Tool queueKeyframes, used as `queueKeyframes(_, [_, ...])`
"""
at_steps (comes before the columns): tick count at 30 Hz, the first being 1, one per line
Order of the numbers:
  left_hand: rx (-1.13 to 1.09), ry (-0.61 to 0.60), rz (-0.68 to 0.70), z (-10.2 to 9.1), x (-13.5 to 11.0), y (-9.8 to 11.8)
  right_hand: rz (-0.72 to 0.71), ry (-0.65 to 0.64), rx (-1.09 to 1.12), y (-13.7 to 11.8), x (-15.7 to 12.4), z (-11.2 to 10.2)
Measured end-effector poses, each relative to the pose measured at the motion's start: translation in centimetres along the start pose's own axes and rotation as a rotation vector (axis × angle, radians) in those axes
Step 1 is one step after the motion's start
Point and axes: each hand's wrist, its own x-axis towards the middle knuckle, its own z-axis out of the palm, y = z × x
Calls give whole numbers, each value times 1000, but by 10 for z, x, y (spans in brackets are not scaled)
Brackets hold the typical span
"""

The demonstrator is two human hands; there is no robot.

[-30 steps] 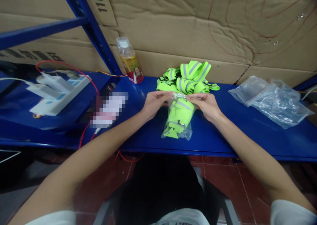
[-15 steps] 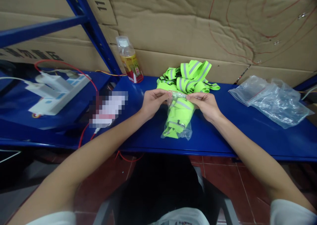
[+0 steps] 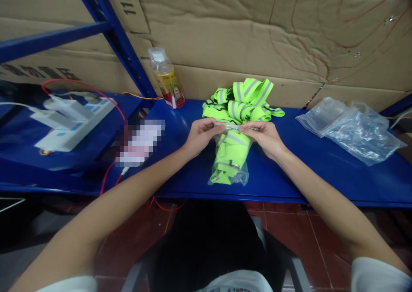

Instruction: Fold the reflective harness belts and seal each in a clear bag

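Note:
A clear zip bag (image 3: 243, 178) with a folded neon-yellow reflective strap (image 3: 232, 152) inside hangs over the blue shelf, its top edge toward the cardboard. My left hand (image 3: 203, 133) pinches the left part of that top edge between thumb and fingers. At the right part, my right hand (image 3: 262, 135) is closed on the same edge, thumb on top. Just behind both hands lies a loose heap of neon-yellow reflective straps (image 3: 244, 99) with grey stripes and some black parts.
Several flat clear bags (image 3: 363, 131) lie at the right of the blue shelf (image 3: 283, 172). A bottle (image 3: 169, 84) with a red and yellow label stands at the back left. Further left are a blurred-out phone-like item (image 3: 140, 144), a white power strip (image 3: 69, 129) and red cables.
My hands have shifted slightly along the bag's top edge, and the right hand sits a little closer to the left. The view has moved slightly.

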Motion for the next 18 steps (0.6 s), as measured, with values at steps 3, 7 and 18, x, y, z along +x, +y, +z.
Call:
queueKeyframes(3, [11, -10, 25, 0, 0, 0, 30, -30, -8, 1, 1, -1])
queueKeyframes(7, [22, -40, 8, 1, -1, 0, -13, -70, -36, 3, 0, -1])
queueKeyframes(18, [100, -53, 84, 4, -3, 4, -76, -52, -51, 4, -3, 4])
